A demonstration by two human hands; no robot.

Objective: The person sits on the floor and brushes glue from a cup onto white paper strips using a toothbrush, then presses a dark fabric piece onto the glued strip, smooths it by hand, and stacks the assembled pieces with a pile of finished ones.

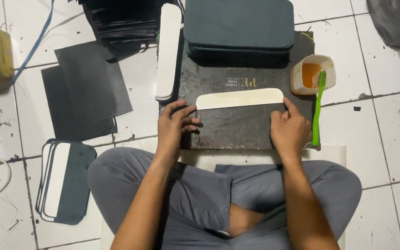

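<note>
- Cream-coloured, long and rounded at its ends, the strip (240, 98) lies flat across the dark work board (237, 132), which rests on the white tiled floor (380, 153) in front of the seated person's crossed legs.
- The left hand (176, 126) sits at the strip's left end, fingers curled, fingertips touching its edge; whether the grip pinches the strip or only presses on it cannot be told.
- The right hand (289, 129) lies at the strip's right end, index finger stretched up to touch the lower corner, the other fingers loosely folded; it holds nothing that can be seen.
- A stack of dark rounded panels (239, 25) stands at the far edge of the board, just beyond the strip.
- A small cup of orange liquid (312, 74) stands at the board's right corner, with a green brush (318, 109) leaning from it down along the board's right side.
- A pile of white strips (168, 51) lies to the left of the board.
- Black sheets (89, 88) lie farther left on the floor.
</note>
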